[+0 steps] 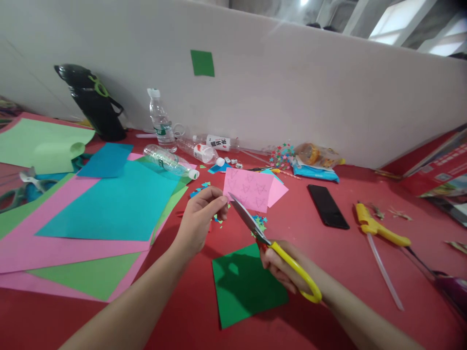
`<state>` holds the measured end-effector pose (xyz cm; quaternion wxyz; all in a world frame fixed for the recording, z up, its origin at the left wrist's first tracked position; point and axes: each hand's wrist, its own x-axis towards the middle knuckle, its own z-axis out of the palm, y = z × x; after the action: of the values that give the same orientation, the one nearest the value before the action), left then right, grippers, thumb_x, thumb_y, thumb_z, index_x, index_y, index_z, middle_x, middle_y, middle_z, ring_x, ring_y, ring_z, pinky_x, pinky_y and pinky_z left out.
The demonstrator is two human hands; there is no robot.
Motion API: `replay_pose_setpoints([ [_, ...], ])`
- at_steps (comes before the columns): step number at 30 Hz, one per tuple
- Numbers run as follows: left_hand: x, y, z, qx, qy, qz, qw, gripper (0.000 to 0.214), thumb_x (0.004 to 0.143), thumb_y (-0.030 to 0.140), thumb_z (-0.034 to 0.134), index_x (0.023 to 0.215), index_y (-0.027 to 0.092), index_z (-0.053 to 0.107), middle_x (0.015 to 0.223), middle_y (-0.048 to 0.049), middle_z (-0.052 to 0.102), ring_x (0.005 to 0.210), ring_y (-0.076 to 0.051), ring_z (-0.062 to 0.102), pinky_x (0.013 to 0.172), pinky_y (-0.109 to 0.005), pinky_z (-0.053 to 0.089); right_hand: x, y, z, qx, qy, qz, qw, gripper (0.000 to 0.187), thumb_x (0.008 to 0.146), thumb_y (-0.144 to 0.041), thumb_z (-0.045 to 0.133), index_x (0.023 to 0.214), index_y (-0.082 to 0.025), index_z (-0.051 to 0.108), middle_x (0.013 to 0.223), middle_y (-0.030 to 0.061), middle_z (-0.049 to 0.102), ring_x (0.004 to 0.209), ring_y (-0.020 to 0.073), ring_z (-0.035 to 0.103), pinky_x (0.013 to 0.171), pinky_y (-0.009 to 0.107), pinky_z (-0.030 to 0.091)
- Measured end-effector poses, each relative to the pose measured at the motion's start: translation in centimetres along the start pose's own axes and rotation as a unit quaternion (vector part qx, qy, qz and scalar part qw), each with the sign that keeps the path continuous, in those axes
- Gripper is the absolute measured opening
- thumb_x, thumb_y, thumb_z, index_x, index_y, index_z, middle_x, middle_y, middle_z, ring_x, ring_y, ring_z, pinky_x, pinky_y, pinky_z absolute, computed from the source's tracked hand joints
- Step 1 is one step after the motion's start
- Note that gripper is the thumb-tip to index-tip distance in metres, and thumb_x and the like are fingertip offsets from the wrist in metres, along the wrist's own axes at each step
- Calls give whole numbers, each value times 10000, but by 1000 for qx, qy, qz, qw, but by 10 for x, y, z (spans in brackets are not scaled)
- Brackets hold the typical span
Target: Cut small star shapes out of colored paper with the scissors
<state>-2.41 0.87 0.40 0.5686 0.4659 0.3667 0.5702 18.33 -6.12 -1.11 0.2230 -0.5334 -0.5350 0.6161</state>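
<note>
Yellow-handled scissors [288, 262] are gripped in my right hand [282, 267], their blades pointing up and left and looking nearly closed. My left hand [202, 214] is pinched right beside the blade tips; whatever is between its fingertips is too small to make out. Behind the blades is a pink paper [248, 188] with stars drawn on it. Small cut stars in blue and green [260, 222] lie scattered near both hands. Under my right hand a dark green paper square [244, 296] rests on the red table [189, 311], with shadow across it.
Large blue sheets [120, 204], with pink and green ones, cover the left side. Plastic bottles [160, 121] and a black flask [97, 109] line the wall. A phone [327, 206] and a yellow glue gun [379, 228] with its cord lie to the right.
</note>
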Motion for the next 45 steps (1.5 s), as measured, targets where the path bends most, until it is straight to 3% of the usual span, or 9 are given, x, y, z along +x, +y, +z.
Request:
replay_pose_setpoints([
  [18, -4, -3, 10, -12, -4, -23, 1000, 184, 813, 236, 647, 652, 183, 576, 605, 29, 593, 536, -79, 516, 537, -216, 402, -3, 0, 7, 36, -4, -15, 999, 582, 755, -791, 466, 724, -210, 458, 392, -142, 280, 276, 38, 257, 306, 162, 220],
  [25, -5, -5, 12, -23, -3, -30, 999, 188, 814, 242, 646, 652, 182, 572, 610, 35, 587, 548, -79, 519, 556, -219, 402, -1, 0, 10, 15, 8, 14, 1000, 468, 805, -674, 473, 698, -220, 437, 350, -137, 297, 250, 53, 291, 292, 161, 231],
  [35, -5, -7, 13, -21, 1, -36, 999, 174, 800, 240, 642, 650, 181, 577, 596, 32, 580, 537, -82, 506, 556, -225, 393, 1, -1, 9, 16, 25, -14, 999, 584, 736, -791, 474, 706, -207, 463, 379, -135, 310, 271, 43, 290, 309, 161, 248],
  [45, -5, -6, 12, -19, 2, -35, 999, 172, 789, 255, 647, 652, 183, 573, 595, 32, 574, 533, -84, 502, 550, -226, 395, 1, 0, 7, -8, 26, 3, 1000, 472, 809, -677, 478, 694, -221, 440, 357, -137, 284, 260, 54, 282, 296, 165, 236],
])
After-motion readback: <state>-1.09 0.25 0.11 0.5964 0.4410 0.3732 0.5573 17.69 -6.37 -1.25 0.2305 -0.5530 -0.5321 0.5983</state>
